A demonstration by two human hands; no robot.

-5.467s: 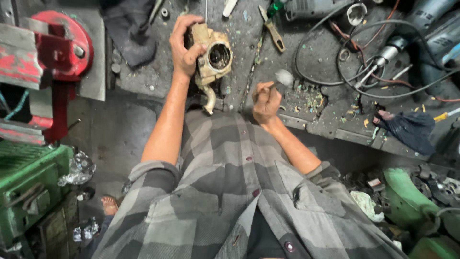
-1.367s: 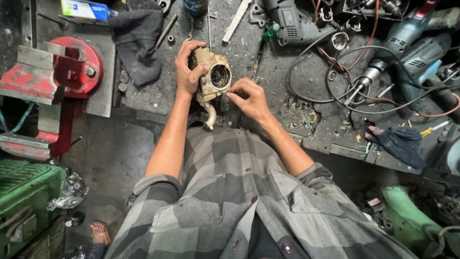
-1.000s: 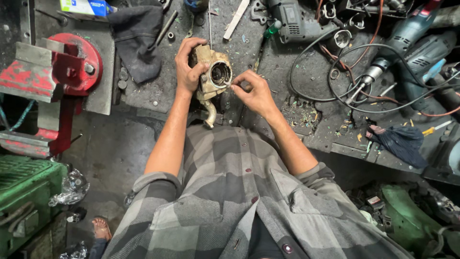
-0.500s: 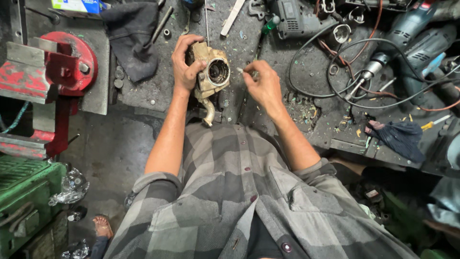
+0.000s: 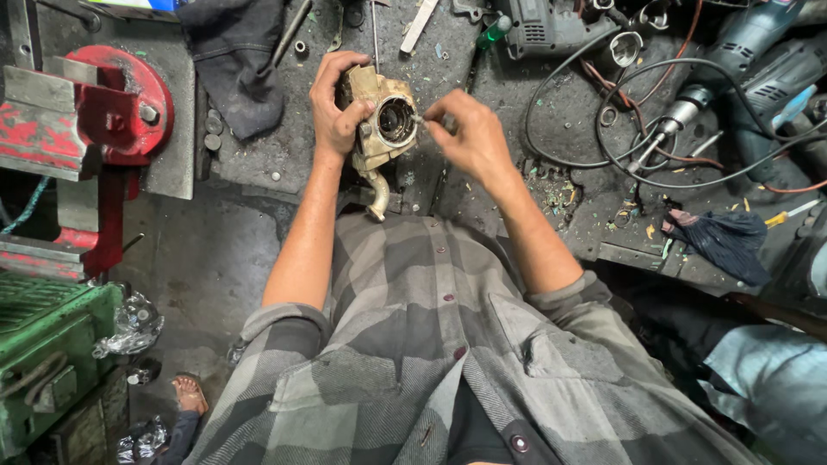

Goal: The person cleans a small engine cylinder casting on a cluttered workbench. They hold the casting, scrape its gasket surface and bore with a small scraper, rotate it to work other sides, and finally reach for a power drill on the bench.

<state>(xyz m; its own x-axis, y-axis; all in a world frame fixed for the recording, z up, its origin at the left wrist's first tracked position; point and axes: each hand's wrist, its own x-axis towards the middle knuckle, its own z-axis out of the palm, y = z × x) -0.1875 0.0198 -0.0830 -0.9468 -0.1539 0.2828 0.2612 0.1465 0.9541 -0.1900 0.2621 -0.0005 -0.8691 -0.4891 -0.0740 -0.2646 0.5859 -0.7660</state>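
— Where's the casting?
— The tan metal housing [image 5: 379, 129] is held above the workbench [image 5: 517, 112], near its front edge. It looks heavy, rigid and probably greasy.
— Grip?
— The left hand [image 5: 334, 112] is clamped round its body, clear of the round bore. The right hand [image 5: 465, 138] pinches something small, too tiny to identify, at its rim.

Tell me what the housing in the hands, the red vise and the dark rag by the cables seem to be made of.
Housing: likely cast metal, dull tan and grimy, with a machined round bore. Red vise: heavy metal, probably cast iron or steel, its red paint chipped to bare grey. Dark rag: soft cloth, crumpled in folds.
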